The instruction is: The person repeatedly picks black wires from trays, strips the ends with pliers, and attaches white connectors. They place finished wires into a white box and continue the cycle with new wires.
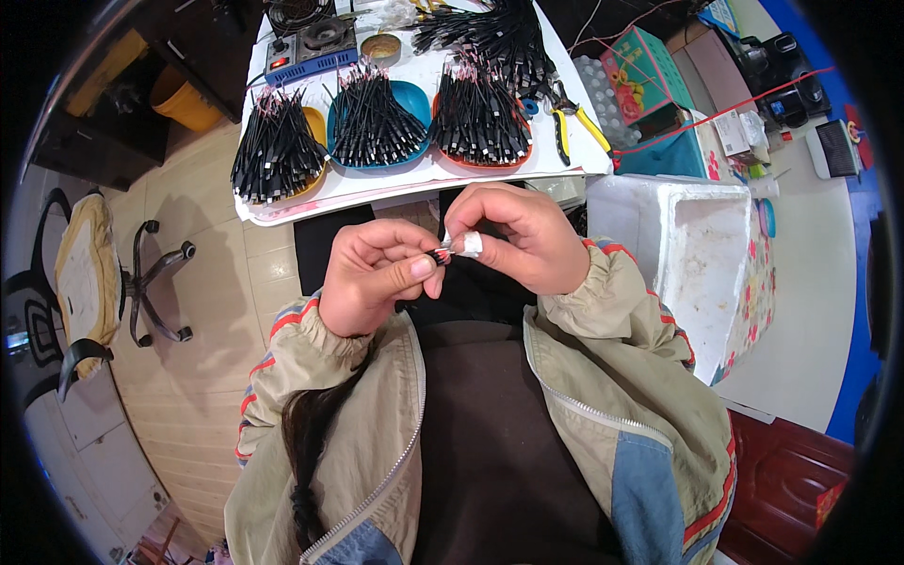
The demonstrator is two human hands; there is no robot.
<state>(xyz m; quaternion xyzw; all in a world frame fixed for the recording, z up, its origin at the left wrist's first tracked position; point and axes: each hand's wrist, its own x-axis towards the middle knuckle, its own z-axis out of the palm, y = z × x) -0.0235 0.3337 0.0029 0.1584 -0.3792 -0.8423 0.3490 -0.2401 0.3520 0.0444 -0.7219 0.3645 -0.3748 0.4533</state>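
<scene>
Just in front of the white table's near edge, my left hand (381, 273) pinches a short black cable (439, 256) between thumb and fingers. Thin reddish wire ends stick out of the cable toward my right hand (523, 235). The right thumb and forefinger are closed on these wire ends, and a white wrap (472, 245) covers the right thumb tip. Most of the cable is hidden by my fingers. Beyond my hands, bundles of black cables with pink wire ends lie in a yellow tray (316, 122), a blue tray (407, 96) and an orange tray (490, 162).
Yellow-handled pliers (576, 122) lie at the table's right side. A blue box-shaped device (311, 56) and a small round tin (380, 49) stand at the back. More black cables (504, 38) are heaped there. A white foam box (702, 273) is to my right; an office chair (89, 273) stands left.
</scene>
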